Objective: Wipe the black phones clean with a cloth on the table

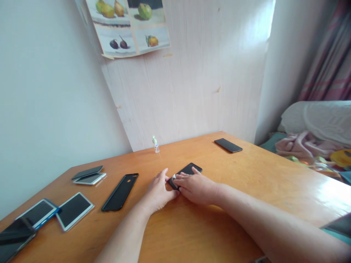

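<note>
A black smartphone [189, 169] lies screen up on the wooden table between my hands. My left hand [159, 191] holds it at its near left end, with the thumb at the near edge and the fingers at the left edge. My right hand [196, 185] lies over the screen, its fingers pressing a small white piece [174, 176], perhaps a wipe, against the glass. Most of that white piece is hidden under the fingers. Left of my left hand rests an empty black phone case [120, 192] with its inside facing up.
A small clear pump bottle [156, 145] stands near the wall. Another dark phone [228, 145] lies far right on the table [274, 182]. To the left are a white phone [75, 210], a blue-edged phone [38, 213], a black one [15, 239] and a flip-covered one [91, 178].
</note>
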Demonstrator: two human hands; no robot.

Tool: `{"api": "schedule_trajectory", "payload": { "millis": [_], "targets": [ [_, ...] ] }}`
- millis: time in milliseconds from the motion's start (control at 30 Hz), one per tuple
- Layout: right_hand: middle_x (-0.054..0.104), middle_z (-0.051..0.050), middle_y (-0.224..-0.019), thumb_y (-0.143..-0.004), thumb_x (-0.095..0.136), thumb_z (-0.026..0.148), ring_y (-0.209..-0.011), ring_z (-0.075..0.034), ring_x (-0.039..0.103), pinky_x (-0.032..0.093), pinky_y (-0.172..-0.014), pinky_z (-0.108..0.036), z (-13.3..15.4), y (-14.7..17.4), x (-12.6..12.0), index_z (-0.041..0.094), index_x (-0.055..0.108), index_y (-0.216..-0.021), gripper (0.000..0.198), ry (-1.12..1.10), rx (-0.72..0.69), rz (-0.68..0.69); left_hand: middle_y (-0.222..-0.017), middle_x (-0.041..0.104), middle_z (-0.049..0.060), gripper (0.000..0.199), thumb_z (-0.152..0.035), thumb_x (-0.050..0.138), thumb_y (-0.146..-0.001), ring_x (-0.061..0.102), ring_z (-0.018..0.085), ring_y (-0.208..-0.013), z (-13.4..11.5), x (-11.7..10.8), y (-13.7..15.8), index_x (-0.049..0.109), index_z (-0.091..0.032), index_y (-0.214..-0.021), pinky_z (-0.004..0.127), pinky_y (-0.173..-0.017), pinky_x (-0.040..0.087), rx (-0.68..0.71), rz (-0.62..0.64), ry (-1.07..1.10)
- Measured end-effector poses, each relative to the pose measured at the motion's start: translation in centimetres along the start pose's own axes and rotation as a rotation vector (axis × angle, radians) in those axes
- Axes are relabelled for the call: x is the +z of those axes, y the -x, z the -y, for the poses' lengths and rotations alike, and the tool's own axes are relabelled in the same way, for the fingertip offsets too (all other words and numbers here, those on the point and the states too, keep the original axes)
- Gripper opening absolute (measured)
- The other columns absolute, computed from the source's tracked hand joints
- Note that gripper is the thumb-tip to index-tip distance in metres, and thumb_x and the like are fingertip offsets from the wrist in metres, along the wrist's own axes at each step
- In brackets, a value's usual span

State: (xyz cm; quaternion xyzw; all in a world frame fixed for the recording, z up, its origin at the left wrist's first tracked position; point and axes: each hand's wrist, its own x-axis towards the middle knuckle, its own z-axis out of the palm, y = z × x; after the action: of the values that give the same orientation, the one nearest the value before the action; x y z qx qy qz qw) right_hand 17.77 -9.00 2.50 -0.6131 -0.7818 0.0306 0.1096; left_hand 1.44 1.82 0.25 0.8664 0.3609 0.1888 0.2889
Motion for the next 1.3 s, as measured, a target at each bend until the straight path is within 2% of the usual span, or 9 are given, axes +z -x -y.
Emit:
{"api": "schedule_trajectory", "payload": {
  "millis": [100, 267, 333, 600, 800, 900, 1100, 1167, 1300],
  "targets": [
    [0.051, -0.008, -0.143, -0.094, 0.035, 0.022, -0.130, -0.025, 0.047, 0.024, -0.109, -0.060, 0.3, 0.3, -0.2, 0.025, 0.053, -0.130, 0.041, 0.003, -0.082, 0.018, -0.125, 0.060, 0.013, 0.092, -0.037, 0.071, -0.069, 0.056, 0.028, -0.118, 0.2, 0.1, -0.1, 0.028, -0.012, -0.147, 0.035, -0.103, 0.039, 0.009, 0.000, 0.007],
    [0.055, -0.014, -0.137, -0.089, 0.040, 0.015, -0.122, -0.029, 0.054, 0.025, -0.107, -0.061, -3.1, 0.2, -0.8, 0.020, 0.057, -0.125, 0.040, 0.152, 0.258, 0.029, -0.127, 0.058, 0.012, 0.088, -0.037, 0.073, -0.067, 0.052, 0.029, -0.122, -0.4, -0.4, 0.2, 0.036, -0.015, -0.144, 0.038, -0.105, 0.037, -0.018, 0.017, -0.013],
    [0.057, -0.018, -0.133, -0.088, 0.039, 0.013, -0.118, -0.032, 0.057, 0.030, -0.105, -0.060, -3.6, 0.2, -0.9, 0.015, 0.058, -0.122, 0.039, 0.170, 0.296, 0.031, -0.127, 0.058, 0.012, 0.087, -0.037, 0.073, -0.067, 0.052, 0.029, -0.122, -0.6, -0.5, 0.3, 0.037, -0.015, -0.143, 0.037, -0.105, 0.037, -0.021, 0.018, -0.009],
    [0.055, -0.016, -0.136, -0.090, 0.042, 0.019, -0.124, -0.027, 0.053, 0.042, -0.101, -0.039, 1.0, 1.6, -0.7, 0.014, 0.051, -0.134, 0.045, 0.052, -0.089, 0.041, -0.125, 0.059, 0.013, 0.086, -0.042, 0.073, -0.067, 0.055, 0.029, -0.119, -0.4, -0.3, 0.2, 0.039, -0.015, -0.142, 0.036, -0.104, 0.038, -0.009, -0.012, 0.007],
    [0.063, -0.023, -0.121, -0.089, 0.044, 0.017, -0.103, -0.030, 0.066, 0.052, -0.080, -0.039, -1.7, 1.3, -2.3, 0.011, 0.061, -0.117, 0.033, 0.179, 0.318, 0.150, -0.126, 0.058, 0.012, 0.082, -0.037, 0.073, -0.066, 0.053, 0.029, -0.121, -0.7, -0.6, 0.3, 0.041, -0.016, -0.140, 0.037, -0.104, 0.038, -0.016, 0.022, -0.004],
    [0.066, -0.025, -0.111, -0.088, 0.043, 0.016, -0.092, -0.032, 0.069, 0.053, -0.073, -0.040, -2.1, 1.3, -2.6, 0.007, 0.062, -0.113, 0.032, 0.198, 0.371, 0.158, -0.126, 0.059, 0.012, 0.081, -0.036, 0.073, -0.067, 0.054, 0.029, -0.120, -0.8, -0.6, 0.3, 0.042, -0.017, -0.140, 0.037, -0.104, 0.038, -0.018, 0.019, 0.005],
    [0.064, -0.018, -0.121, -0.089, 0.042, 0.020, -0.103, -0.029, 0.065, 0.052, -0.079, -0.037, 1.5, 2.2, -1.8, 0.013, 0.059, -0.120, 0.036, 0.122, -0.024, 0.063, -0.125, 0.059, 0.013, 0.082, -0.037, 0.072, -0.066, 0.054, 0.029, -0.119, -0.5, -0.4, 0.1, 0.042, -0.015, -0.139, 0.037, -0.102, 0.040, -0.015, -0.003, -0.003],
    [0.065, -0.017, -0.118, -0.089, 0.041, 0.021, -0.099, -0.028, 0.066, 0.051, -0.078, -0.036, 1.6, 2.3, -1.8, 0.015, 0.060, -0.117, 0.034, 0.096, -0.064, 0.070, -0.126, 0.058, 0.013, 0.082, -0.038, 0.072, -0.066, 0.055, 0.029, -0.119, -0.4, -0.4, 0.1, 0.042, -0.016, -0.139, 0.037, -0.102, 0.040, -0.015, -0.007, -0.004],
    [0.068, -0.017, -0.111, -0.088, 0.043, 0.019, -0.094, -0.028, 0.068, 0.051, -0.073, -0.036, -1.1, 1.8, -2.5, 0.015, 0.063, -0.109, 0.030, 0.159, 0.246, 0.165, -0.125, 0.059, 0.012, 0.082, -0.036, 0.073, -0.066, 0.054, 0.029, -0.119, -0.7, -0.6, 0.3, 0.043, -0.017, -0.139, 0.038, -0.103, 0.039, -0.018, 0.016, 0.003]
  ]
}}
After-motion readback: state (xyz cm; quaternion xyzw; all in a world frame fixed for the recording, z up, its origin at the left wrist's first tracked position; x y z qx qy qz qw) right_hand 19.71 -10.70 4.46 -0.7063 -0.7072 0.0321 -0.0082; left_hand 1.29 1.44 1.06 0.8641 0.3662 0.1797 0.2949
